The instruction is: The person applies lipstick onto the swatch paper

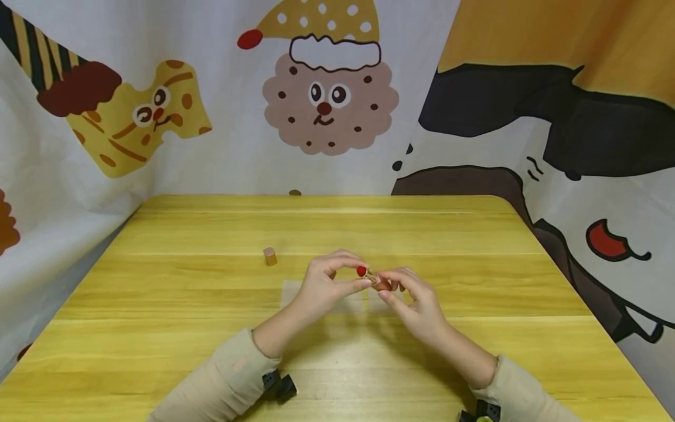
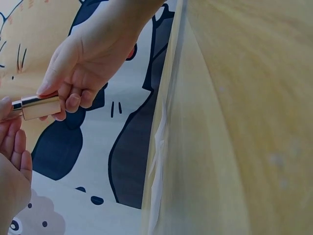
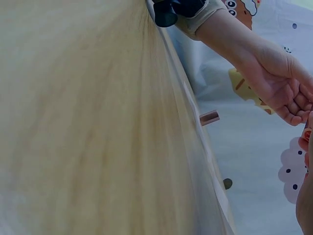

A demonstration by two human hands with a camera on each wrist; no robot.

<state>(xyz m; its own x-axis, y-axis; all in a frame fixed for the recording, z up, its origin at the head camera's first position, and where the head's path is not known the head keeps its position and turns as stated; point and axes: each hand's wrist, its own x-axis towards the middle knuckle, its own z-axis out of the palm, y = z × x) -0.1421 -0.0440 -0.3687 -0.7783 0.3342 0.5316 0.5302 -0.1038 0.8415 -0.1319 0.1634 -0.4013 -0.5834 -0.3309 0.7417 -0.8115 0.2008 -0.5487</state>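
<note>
Between both hands, raised over the table, is a lipstick (image 1: pixel 383 285) with a rose-gold tube and a red end on the left. My left hand (image 1: pixel 328 282) pinches the gold collar by the red end with thumb and forefinger. The base is gripped by the thumb and fingers of my right hand (image 1: pixel 416 299). In the left wrist view the shiny tube (image 2: pixel 43 107) shows clearly, its far end partly hidden by the left fingers. A small rose-gold cap (image 1: pixel 270 256) stands on the table to the left, beyond the left hand.
The wooden table (image 1: pixel 211 293) has a thin pale sheet (image 1: pixel 348 303) lying below the hands. A curtain (image 1: pixel 227 158) with cartoon prints hangs behind and beside the table. Dark devices (image 1: pixel 279 385) are strapped at both sleeves.
</note>
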